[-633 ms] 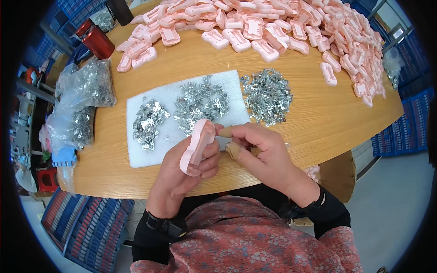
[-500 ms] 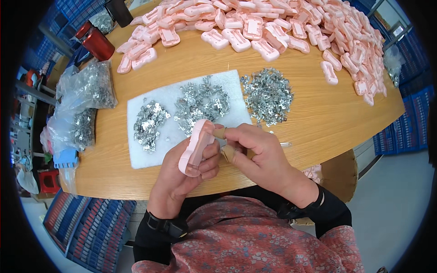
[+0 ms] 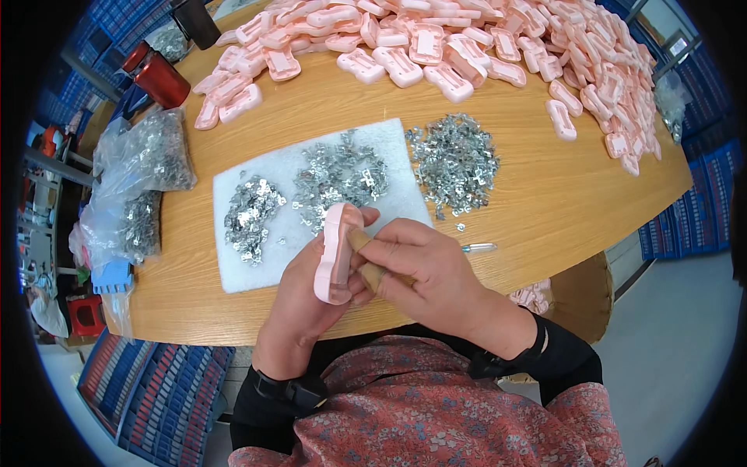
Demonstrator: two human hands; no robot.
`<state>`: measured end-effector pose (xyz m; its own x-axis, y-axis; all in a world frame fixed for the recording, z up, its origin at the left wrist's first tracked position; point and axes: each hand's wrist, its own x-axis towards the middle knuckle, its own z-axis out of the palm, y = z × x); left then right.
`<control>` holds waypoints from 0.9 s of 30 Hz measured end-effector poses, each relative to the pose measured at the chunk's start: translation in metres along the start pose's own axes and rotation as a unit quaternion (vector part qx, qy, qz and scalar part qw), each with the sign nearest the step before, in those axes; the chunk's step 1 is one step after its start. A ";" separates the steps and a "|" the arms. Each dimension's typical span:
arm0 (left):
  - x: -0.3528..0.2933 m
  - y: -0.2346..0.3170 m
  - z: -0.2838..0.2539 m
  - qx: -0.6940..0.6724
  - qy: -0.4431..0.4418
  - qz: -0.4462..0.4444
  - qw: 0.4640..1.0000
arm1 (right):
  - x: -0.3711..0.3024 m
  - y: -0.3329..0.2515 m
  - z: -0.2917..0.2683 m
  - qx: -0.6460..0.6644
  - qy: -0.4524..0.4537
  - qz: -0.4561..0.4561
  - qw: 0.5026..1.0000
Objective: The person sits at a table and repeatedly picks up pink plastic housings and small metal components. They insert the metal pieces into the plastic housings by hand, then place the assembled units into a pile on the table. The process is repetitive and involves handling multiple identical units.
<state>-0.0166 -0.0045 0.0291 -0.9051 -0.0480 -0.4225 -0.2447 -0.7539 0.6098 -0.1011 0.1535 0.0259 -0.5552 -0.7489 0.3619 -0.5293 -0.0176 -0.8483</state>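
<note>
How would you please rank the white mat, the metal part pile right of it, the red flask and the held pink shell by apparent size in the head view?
White mat
Metal part pile
Red flask and held pink shell: too alike to rank; the shell looks nearer.

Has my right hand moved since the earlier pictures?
Yes. Judged against the white mat, your right hand has moved left, its covered fingertips now over the pink shell in your left hand.

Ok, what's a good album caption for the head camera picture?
Left hand holds a pink case, right hand at its open side, near silvery metal pieces.
</note>
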 end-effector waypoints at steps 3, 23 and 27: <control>0.005 -0.007 -0.001 0.095 0.041 0.074 0.992 | 0.002 -0.003 0.001 0.016 -0.005 -0.021 1.000; -0.017 -0.023 -0.006 0.366 -0.104 0.236 0.894 | -0.013 -0.003 -0.046 0.083 -0.055 0.165 0.981; -0.024 0.007 -0.010 0.336 -0.163 0.089 0.923 | 0.002 -0.021 -0.039 -0.001 -0.147 0.114 0.983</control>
<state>0.0071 -0.0151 0.0366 -0.9814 0.1510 -0.1185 -0.1440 -0.1712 0.9747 -0.1162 0.1778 0.0596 -0.4514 -0.8916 0.0347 -0.4141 0.1749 -0.8933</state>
